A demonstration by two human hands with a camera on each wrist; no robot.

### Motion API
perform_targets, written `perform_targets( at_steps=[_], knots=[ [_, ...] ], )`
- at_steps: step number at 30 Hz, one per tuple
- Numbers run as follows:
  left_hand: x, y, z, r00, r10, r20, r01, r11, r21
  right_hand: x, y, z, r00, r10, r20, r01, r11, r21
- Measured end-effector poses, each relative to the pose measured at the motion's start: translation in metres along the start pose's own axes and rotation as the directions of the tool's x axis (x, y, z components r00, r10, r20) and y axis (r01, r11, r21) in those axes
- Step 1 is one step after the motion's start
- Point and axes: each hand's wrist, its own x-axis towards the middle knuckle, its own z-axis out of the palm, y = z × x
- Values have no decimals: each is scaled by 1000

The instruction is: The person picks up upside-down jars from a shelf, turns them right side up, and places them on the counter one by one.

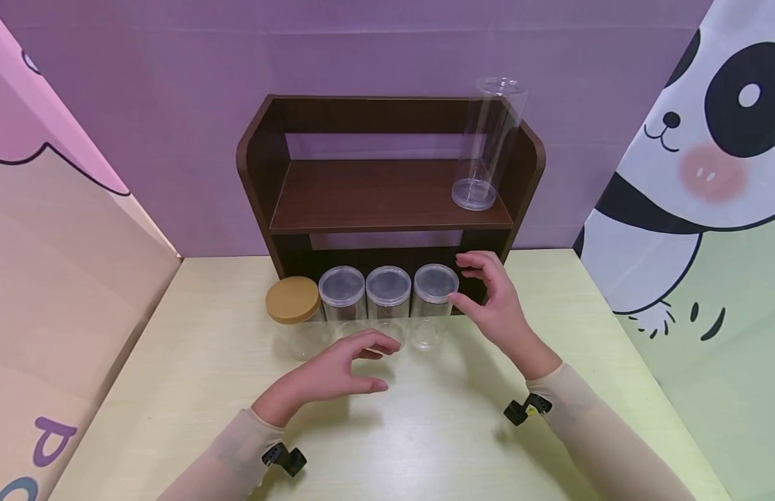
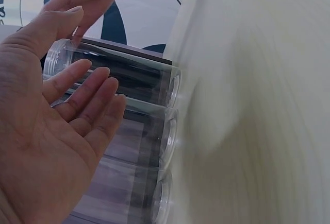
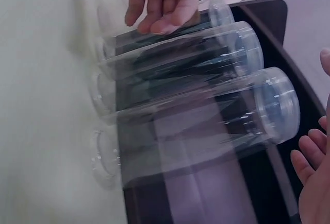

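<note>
Three clear jars with clear lids stand side by side: a left one [image 1: 342, 287], a middle one [image 1: 389, 287] and a right one [image 1: 435, 284]. Left of them is a wider clear jar with a tan lid [image 1: 293, 300]. My right hand [image 1: 494, 303] is beside the right jar, fingers spread and curved, thumb overlapping the lid's edge in the head view. In the right wrist view, that jar [image 3: 206, 126] shows fully, with no fingers wrapped round it. My left hand [image 1: 344, 369] hovers in front of the row, palm inward, fingers loosely bent, holding nothing.
Behind the jars stands a dark brown two-tier shelf [image 1: 387, 195]. A tall clear cylinder [image 1: 488, 146] is upright at the right end of its upper tier. The pale tabletop [image 1: 412, 452] extends in front. Printed panels flank both sides, with a purple cloth [image 1: 387, 49] behind.
</note>
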Motion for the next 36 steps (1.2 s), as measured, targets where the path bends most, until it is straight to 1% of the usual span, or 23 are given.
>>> perform_targets(
  at_steps=[6, 12, 17, 21, 30, 36],
  knots=[
    [0, 4, -2, 1000, 24, -10, -24, 1000, 3, -1, -10, -9, 1000, -18, 12, 18, 1000, -4],
    [-2, 6, -4, 999, 27, -32, -27, 1000, 8, -6, -14, -11, 999, -32, 29, 33, 999, -11],
    [-4, 11, -6, 998, 41, -45, -41, 999, -3, -9, -17, -11, 997, -71, 38, 70, 997, 26],
    [-6, 13, -8, 997, 48, -53, -48, 999, -8, -13, -21, -10, 996, -78, 52, 76, 996, 47],
    [-5, 12, -10, 996, 69, -62, -69, 998, 4, -26, -21, -3, 991, -67, 117, 62, 997, 41],
    [-5, 13, -12, 995, 63, -72, -62, 998, 24, -33, -21, 1, 987, -17, 158, 11, 999, 40]
  ],
)
